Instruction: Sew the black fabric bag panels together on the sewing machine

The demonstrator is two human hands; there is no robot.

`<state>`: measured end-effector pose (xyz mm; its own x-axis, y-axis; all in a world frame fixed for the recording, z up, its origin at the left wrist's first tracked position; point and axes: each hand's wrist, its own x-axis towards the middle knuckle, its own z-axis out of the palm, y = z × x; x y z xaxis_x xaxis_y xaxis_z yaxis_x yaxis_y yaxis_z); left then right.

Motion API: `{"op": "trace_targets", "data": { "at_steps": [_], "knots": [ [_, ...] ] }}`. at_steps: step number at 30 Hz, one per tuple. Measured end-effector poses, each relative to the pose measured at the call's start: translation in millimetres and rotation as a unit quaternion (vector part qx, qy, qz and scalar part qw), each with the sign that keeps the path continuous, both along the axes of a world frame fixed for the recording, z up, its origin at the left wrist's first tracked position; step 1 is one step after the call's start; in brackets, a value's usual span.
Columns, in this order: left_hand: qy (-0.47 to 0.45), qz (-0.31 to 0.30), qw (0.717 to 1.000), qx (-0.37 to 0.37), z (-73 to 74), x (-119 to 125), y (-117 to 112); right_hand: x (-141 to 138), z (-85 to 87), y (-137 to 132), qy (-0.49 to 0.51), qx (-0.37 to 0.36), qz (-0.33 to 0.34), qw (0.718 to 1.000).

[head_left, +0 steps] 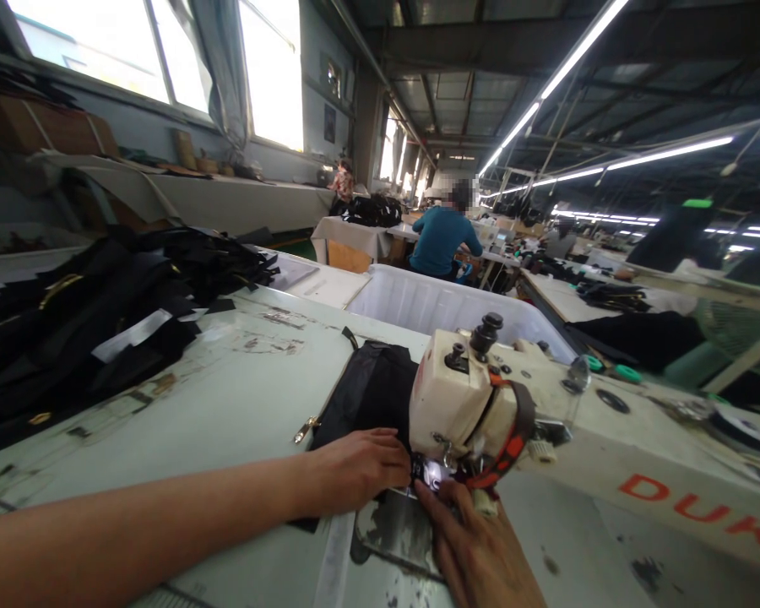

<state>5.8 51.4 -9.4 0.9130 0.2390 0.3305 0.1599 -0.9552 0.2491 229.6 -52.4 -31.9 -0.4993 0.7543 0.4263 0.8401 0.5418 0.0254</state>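
Observation:
A cream sewing machine [475, 397] stands on the pale table [241, 397]. Black fabric [371, 388] with a zip runs away from its needle toward the back. My left hand [358, 469] lies flat on the black fabric just left of the needle, fingers together and stretched toward the lit needle area. My right hand [475, 549] comes up from below, its fingers extended and touching the fabric at the presser foot, on the metal plate [393, 528]. Neither hand wraps round anything.
A heap of black cut pieces [101, 312] fills the table's left side. A white plastic bin [443, 304] stands behind the machine. A person in a teal top [443, 241] sits at a farther table. More worktables [595, 300] stretch to the right.

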Motion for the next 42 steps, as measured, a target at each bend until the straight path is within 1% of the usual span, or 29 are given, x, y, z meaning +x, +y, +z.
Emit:
{"op": "trace_targets", "data": {
  "at_steps": [3,5,7,10,12,14,15,17,19,20,21,22,24,25,27,30,33,36,37,39,40,42],
  "knots": [
    [-0.005,0.001,1.0,0.002,-3.4,3,5,4,-4.2,-1,-0.001,-0.022,-0.002,1.0],
    [-0.005,0.002,1.0,0.001,-2.2,4,7,5,-6.5,-1,0.0,-0.032,0.0,0.999],
    [-0.003,0.0,1.0,-0.002,4.6,3,9,8,-8.6,0,-0.002,-0.035,0.002,0.999],
    [-0.005,0.005,1.0,-0.006,22.3,-6,19,11,-10.8,0,-0.016,-0.031,0.005,0.999],
    [0.02,0.038,0.999,0.0,32.2,-17,29,11,-10.7,-2,-0.011,-0.032,0.005,0.999],
    [0.085,0.106,0.991,0.005,35.8,-28,34,8,-9.4,-5,0.015,-0.036,-0.001,0.999],
    [0.117,0.141,0.983,0.003,35.3,-33,33,6,-8.3,-7,0.028,-0.037,-0.006,0.999],
    [0.156,0.193,0.969,-0.002,32.5,-40,18,3,-5.0,-10,0.045,-0.033,-0.014,0.998],
    [0.178,0.227,0.958,-0.002,32.4,-44,-10,-1,0.5,-12,0.05,-0.032,-0.015,0.998],
    [0.192,0.246,0.95,-0.001,34.2,-45,-27,-2,4.2,-13,0.052,-0.038,-0.014,0.998],
    [0.23,0.274,0.934,0.003,37.3,-45,-44,-2,8.5,-14,0.054,-0.046,-0.016,0.997],
    [0.26,0.283,0.923,0.006,41.3,-44,-59,-3,13.0,-15,0.056,-0.057,-0.022,0.997],
    [0.282,0.288,0.915,0.005,49.3,-40,-84,-3,21.1,-20,0.058,-0.078,-0.051,0.994],
    [0.273,0.287,0.918,0.008,52.4,-37,-92,-2,23.8,-25,0.058,-0.086,-0.07,0.992],
    [0.227,0.263,0.938,0.006,55.0,-30,-103,-1,25.4,-37,0.056,-0.093,-0.098,0.989],
    [0.16,0.195,0.967,-0.031,50.8,-20,-113,1,19.2,-61,0.074,-0.067,-0.125,0.987],
    [0.152,0.155,0.973,-0.081,44.3,-15,-119,1,9.3,-83,0.11,-0.037,-0.17,0.979],
    [0.145,0.134,0.973,-0.117,40.9,-17,-115,0,0.7,-94,0.148,-0.062,-0.184,0.97],
    [0.13,0.137,0.973,-0.13,40.1,-19,-111,0,-1.5,-95,0.163,-0.079,-0.183,0.966],
    [0.08,0.172,0.967,-0.17,38.0,-23,-103,1,-4.0,-94,0.185,-0.104,-0.169,0.962],
    [0.054,0.202,0.958,-0.195,36.4,-25,-99,1,-4.1,-93,0.191,-0.102,-0.16,0.963],
    [0.014,0.276,0.932,-0.234,31.7,-28,-92,-2,-1.5,-91,0.191,-0.065,-0.152,0.968]
  ]
}}
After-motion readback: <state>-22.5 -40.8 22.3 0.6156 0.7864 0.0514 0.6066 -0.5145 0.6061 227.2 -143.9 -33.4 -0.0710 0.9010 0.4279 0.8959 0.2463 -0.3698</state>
